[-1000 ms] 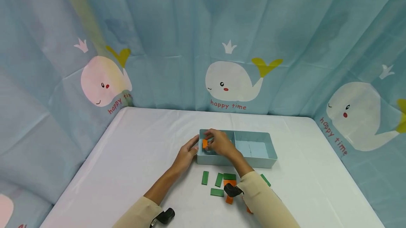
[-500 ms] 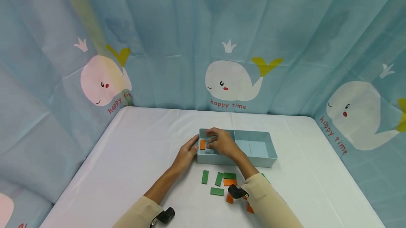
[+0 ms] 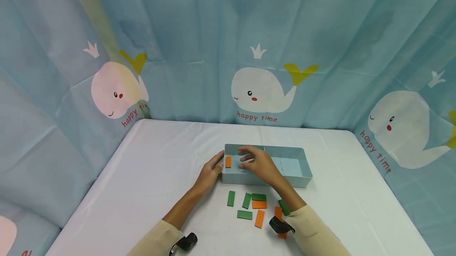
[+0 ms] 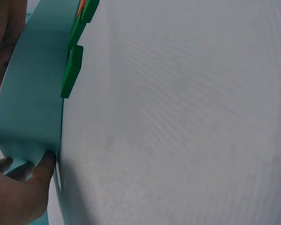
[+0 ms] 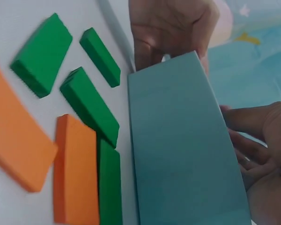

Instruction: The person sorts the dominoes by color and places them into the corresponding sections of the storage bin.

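Note:
A pale blue two-compartment box [image 3: 246,179] sits on the table. My left hand [image 3: 207,175] holds its left end, fingertips against the outer end wall and thumb at the rim. Inside the left compartment, against its left side, lies an orange rectangular block [image 3: 228,162]. My right hand [image 3: 261,165] hovers over that compartment, to the right of the block, with fingers spread and nothing between them. The right wrist view shows the same hand [image 5: 271,150] behind the box's front wall [image 5: 182,140], its fingertips partly hidden.
Several green blocks [image 3: 244,215] and orange blocks [image 3: 259,219] lie flat on the white table [image 3: 171,145] in front of the box. The right sleeve [image 3: 313,228] covers part of that group. A whale-print curtain [image 3: 199,50] encloses the back and sides.
My right hand has let go of the orange block, which now lies in the left compartment, and has drawn back to the right. The left hand has stayed at the box's end.

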Motion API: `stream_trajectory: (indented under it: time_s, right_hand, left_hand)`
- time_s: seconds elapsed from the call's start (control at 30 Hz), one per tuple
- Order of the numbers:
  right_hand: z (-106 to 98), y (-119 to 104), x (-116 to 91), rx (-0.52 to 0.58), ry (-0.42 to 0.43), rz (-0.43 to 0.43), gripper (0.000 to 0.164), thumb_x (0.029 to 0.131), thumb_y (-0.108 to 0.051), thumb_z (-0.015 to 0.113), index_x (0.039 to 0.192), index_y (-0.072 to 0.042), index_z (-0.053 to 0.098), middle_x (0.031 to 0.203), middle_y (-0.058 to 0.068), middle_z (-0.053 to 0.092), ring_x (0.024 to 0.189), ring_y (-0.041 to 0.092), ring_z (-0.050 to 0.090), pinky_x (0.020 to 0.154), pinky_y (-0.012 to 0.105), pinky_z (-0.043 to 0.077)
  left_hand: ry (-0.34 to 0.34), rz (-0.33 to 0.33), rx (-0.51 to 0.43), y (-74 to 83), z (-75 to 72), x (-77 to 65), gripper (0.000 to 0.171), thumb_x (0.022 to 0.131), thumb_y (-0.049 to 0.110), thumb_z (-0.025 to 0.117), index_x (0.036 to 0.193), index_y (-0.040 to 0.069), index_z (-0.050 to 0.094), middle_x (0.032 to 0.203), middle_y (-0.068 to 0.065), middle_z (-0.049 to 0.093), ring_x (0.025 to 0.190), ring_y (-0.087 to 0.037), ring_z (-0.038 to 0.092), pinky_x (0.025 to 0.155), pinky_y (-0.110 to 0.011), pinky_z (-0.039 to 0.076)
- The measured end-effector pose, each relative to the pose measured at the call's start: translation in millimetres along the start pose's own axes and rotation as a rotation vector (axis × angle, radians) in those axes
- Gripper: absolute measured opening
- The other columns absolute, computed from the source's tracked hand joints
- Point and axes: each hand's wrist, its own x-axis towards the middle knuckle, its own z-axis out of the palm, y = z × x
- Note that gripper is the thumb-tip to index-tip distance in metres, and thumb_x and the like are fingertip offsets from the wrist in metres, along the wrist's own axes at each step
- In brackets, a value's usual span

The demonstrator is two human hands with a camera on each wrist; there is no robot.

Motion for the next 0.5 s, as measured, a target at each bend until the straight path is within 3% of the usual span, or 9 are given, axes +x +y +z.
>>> stream_trajectory:
  time_s: [0.23, 0.5]
  right_hand:
    - [-8.1, 3.7, -14.4, 0.024, 0.031, -0.070, 0.049, 0.095, -0.007, 0.081, 0.142, -0.008, 0.066, 0.130, 0.016, 0.072, 0.107, 0.021, 0.075, 0.091, 0.032, 0.064]
    - [-19.2, 7.2, -35.6, 0.096, 0.085, -0.096, 0.040, 0.095, -0.009, 0.081, 0.133, -0.019, 0.070, 0.124, 0.003, 0.074, 0.105, 0.022, 0.075, 0.088, 0.027, 0.064]
  left_hand:
    - [-0.002, -0.001, 0.010, 0.1, -0.3, -0.2, 0.054, 0.113, 0.008, 0.043, 0.166, 0.002, 0.032, 0.173, -0.016, 0.030, 0.163, -0.037, 0.020, 0.133, -0.057, 0.017]
    - [-0.002, 0.009, -0.003, -0.8, 0.1, 1.5, 0.054, 0.113, 0.008, 0.043, 0.166, 0.001, 0.032, 0.173, -0.016, 0.029, 0.163, -0.037, 0.019, 0.133, -0.057, 0.016]
